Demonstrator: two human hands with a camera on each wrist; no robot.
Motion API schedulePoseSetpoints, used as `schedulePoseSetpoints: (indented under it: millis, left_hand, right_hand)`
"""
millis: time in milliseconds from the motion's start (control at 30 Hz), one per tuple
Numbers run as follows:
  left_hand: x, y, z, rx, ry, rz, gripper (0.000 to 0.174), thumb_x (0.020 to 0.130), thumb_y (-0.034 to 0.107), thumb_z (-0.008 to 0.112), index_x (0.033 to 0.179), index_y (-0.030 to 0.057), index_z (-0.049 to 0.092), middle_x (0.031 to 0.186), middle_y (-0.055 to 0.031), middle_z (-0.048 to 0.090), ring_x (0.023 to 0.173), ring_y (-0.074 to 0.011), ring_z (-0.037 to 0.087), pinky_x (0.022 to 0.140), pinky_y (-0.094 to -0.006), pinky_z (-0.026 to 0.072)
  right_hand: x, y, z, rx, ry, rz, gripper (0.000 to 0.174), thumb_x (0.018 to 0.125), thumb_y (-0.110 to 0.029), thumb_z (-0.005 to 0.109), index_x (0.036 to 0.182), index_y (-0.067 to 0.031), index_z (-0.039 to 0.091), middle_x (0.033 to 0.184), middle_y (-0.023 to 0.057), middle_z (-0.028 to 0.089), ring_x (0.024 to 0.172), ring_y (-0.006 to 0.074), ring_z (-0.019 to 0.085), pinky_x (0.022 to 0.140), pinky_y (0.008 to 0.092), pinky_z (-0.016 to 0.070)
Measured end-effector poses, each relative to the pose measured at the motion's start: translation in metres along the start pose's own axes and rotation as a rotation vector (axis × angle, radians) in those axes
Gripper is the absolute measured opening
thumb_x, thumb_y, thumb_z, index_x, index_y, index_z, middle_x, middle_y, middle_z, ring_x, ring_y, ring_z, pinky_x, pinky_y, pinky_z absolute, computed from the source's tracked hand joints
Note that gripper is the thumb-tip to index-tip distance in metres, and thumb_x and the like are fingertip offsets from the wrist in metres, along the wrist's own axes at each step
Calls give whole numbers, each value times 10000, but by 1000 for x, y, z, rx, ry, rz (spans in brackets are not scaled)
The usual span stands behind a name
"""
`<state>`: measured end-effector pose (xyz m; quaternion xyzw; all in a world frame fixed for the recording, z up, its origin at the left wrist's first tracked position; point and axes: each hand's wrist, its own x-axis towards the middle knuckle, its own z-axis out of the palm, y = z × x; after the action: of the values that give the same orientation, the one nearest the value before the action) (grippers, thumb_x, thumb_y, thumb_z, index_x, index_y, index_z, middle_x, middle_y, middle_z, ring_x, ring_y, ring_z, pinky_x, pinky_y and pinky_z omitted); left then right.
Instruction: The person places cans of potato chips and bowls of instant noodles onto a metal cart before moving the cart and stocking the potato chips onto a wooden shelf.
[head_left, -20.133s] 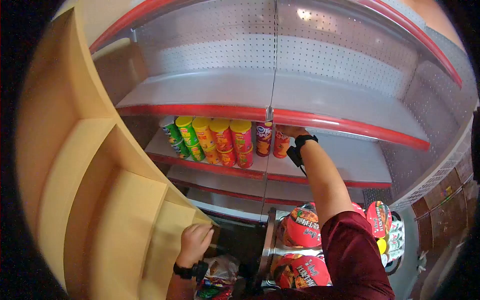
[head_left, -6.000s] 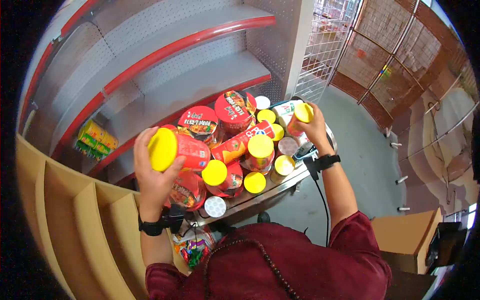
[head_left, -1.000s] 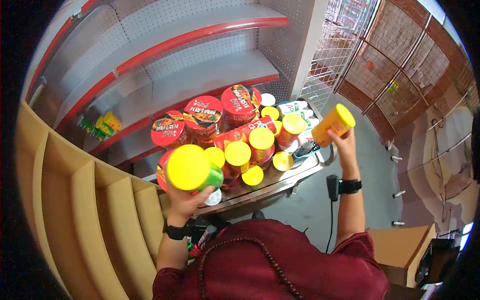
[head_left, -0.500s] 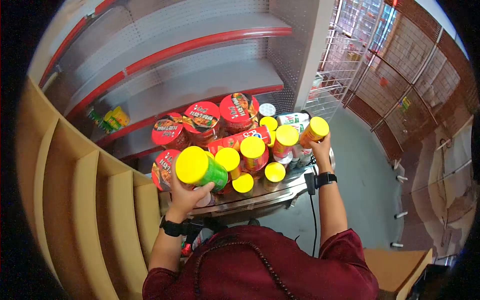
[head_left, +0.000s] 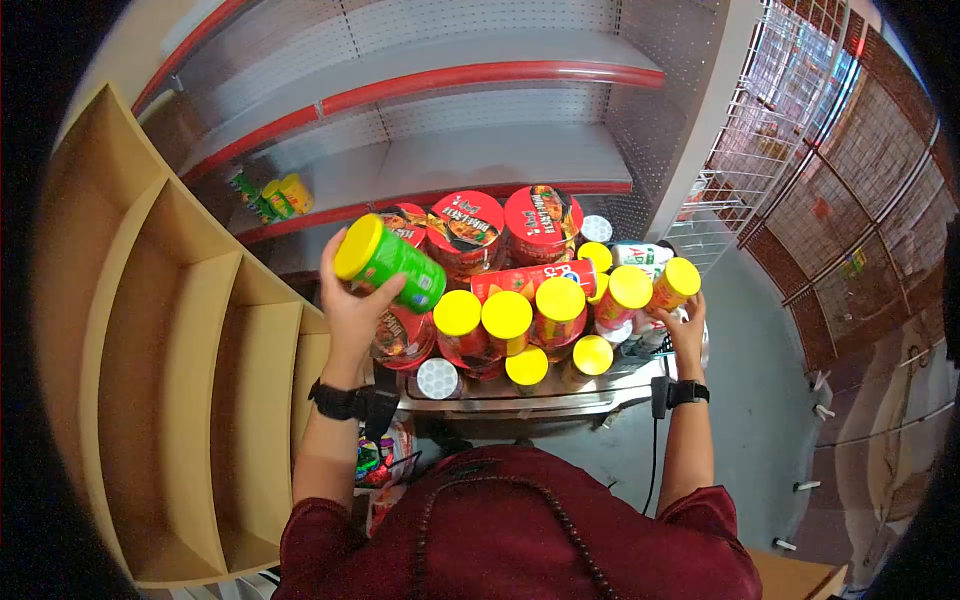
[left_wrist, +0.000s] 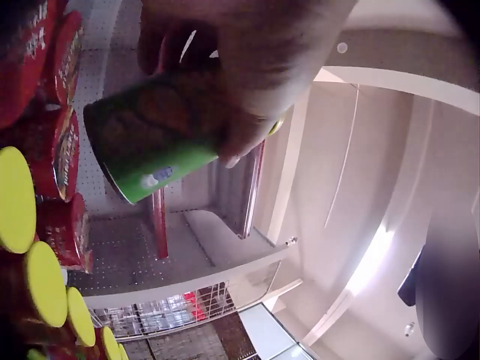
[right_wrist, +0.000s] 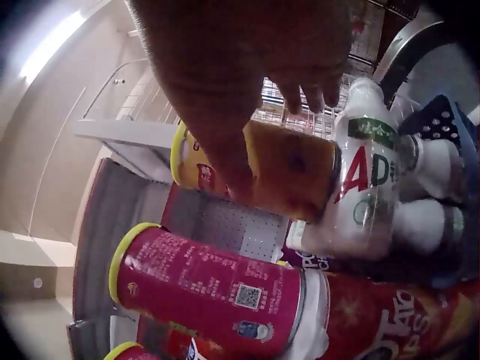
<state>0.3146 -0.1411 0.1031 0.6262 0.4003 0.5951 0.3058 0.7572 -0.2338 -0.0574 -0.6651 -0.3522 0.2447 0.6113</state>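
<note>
My left hand (head_left: 350,320) holds a green can with a yellow lid (head_left: 410,278), tilted above the left part of a loaded cart (head_left: 520,404). The left wrist view shows thumb and fingers round this green can (left_wrist: 161,150), its base toward the shelf. At the cart's right end my right hand (head_left: 688,335) grips a yellow-orange can (head_left: 668,293). In the right wrist view the thumb lies across that yellow-orange can (right_wrist: 289,169), its base against a white bottle (right_wrist: 367,176); a pink can (right_wrist: 210,289) stands beside it.
Red noodle tubs (head_left: 466,228), a red can on its side (head_left: 515,280) and several yellow-lidded cans crowd the cart. Behind is a grey shelf unit (head_left: 500,155) with a few cans (head_left: 296,193). Wooden shelving (head_left: 190,400) stands left, wire mesh panels (head_left: 740,190) right.
The head view has shifted, so the cart appears farther right. The yellow-orange can has come in from beyond the cart's right side to beside the white bottles. The left hand's green can is turned more sideways.
</note>
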Motion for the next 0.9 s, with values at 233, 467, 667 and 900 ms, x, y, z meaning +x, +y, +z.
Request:
schedulePoseSetpoints:
  millis: [233, 467, 667, 900]
  left_hand:
    - [49, -21, 23, 225, 44, 114, 860, 600, 129, 826, 1303, 14, 345, 1211, -152, 495, 1098, -236, 508, 924, -346, 427]
    - [43, -34, -25, 460, -11, 38, 856, 561, 117, 839, 1275, 11, 378, 1157, -156, 547, 1052, -239, 553, 887, -348, 459]
    - [7, -51, -46, 465, -79, -94, 862, 564, 126, 838, 1283, 52, 368, 1142, -154, 562, 1059, -246, 558, 894, -365, 454]
    - [2, -65, -48, 272, -68, -96, 1033, 569, 135, 844, 1391, 68, 222, 1170, -159, 539, 1089, -265, 541, 916, -375, 441]
  right_hand:
    - [-3, 45, -36, -195, 158, -91, 766, 740, -173, 754, 1362, -92, 315, 1286, 190, 452, 1164, 289, 459, 942, 376, 399]
    - [-19, 50, -72, -143, 260, 37, 683, 780, -168, 697, 1353, -78, 336, 1281, 157, 427, 1130, 271, 469, 941, 372, 410]
    - [-10, 53, -78, 3, 320, 3, 613, 820, -143, 665, 1338, -72, 344, 1275, 171, 441, 1109, 252, 490, 916, 342, 420]
    - [0, -10, -54, -137, 418, -64, 557, 848, -156, 650, 1323, -64, 376, 1273, 167, 451, 1120, 223, 494, 931, 320, 409]
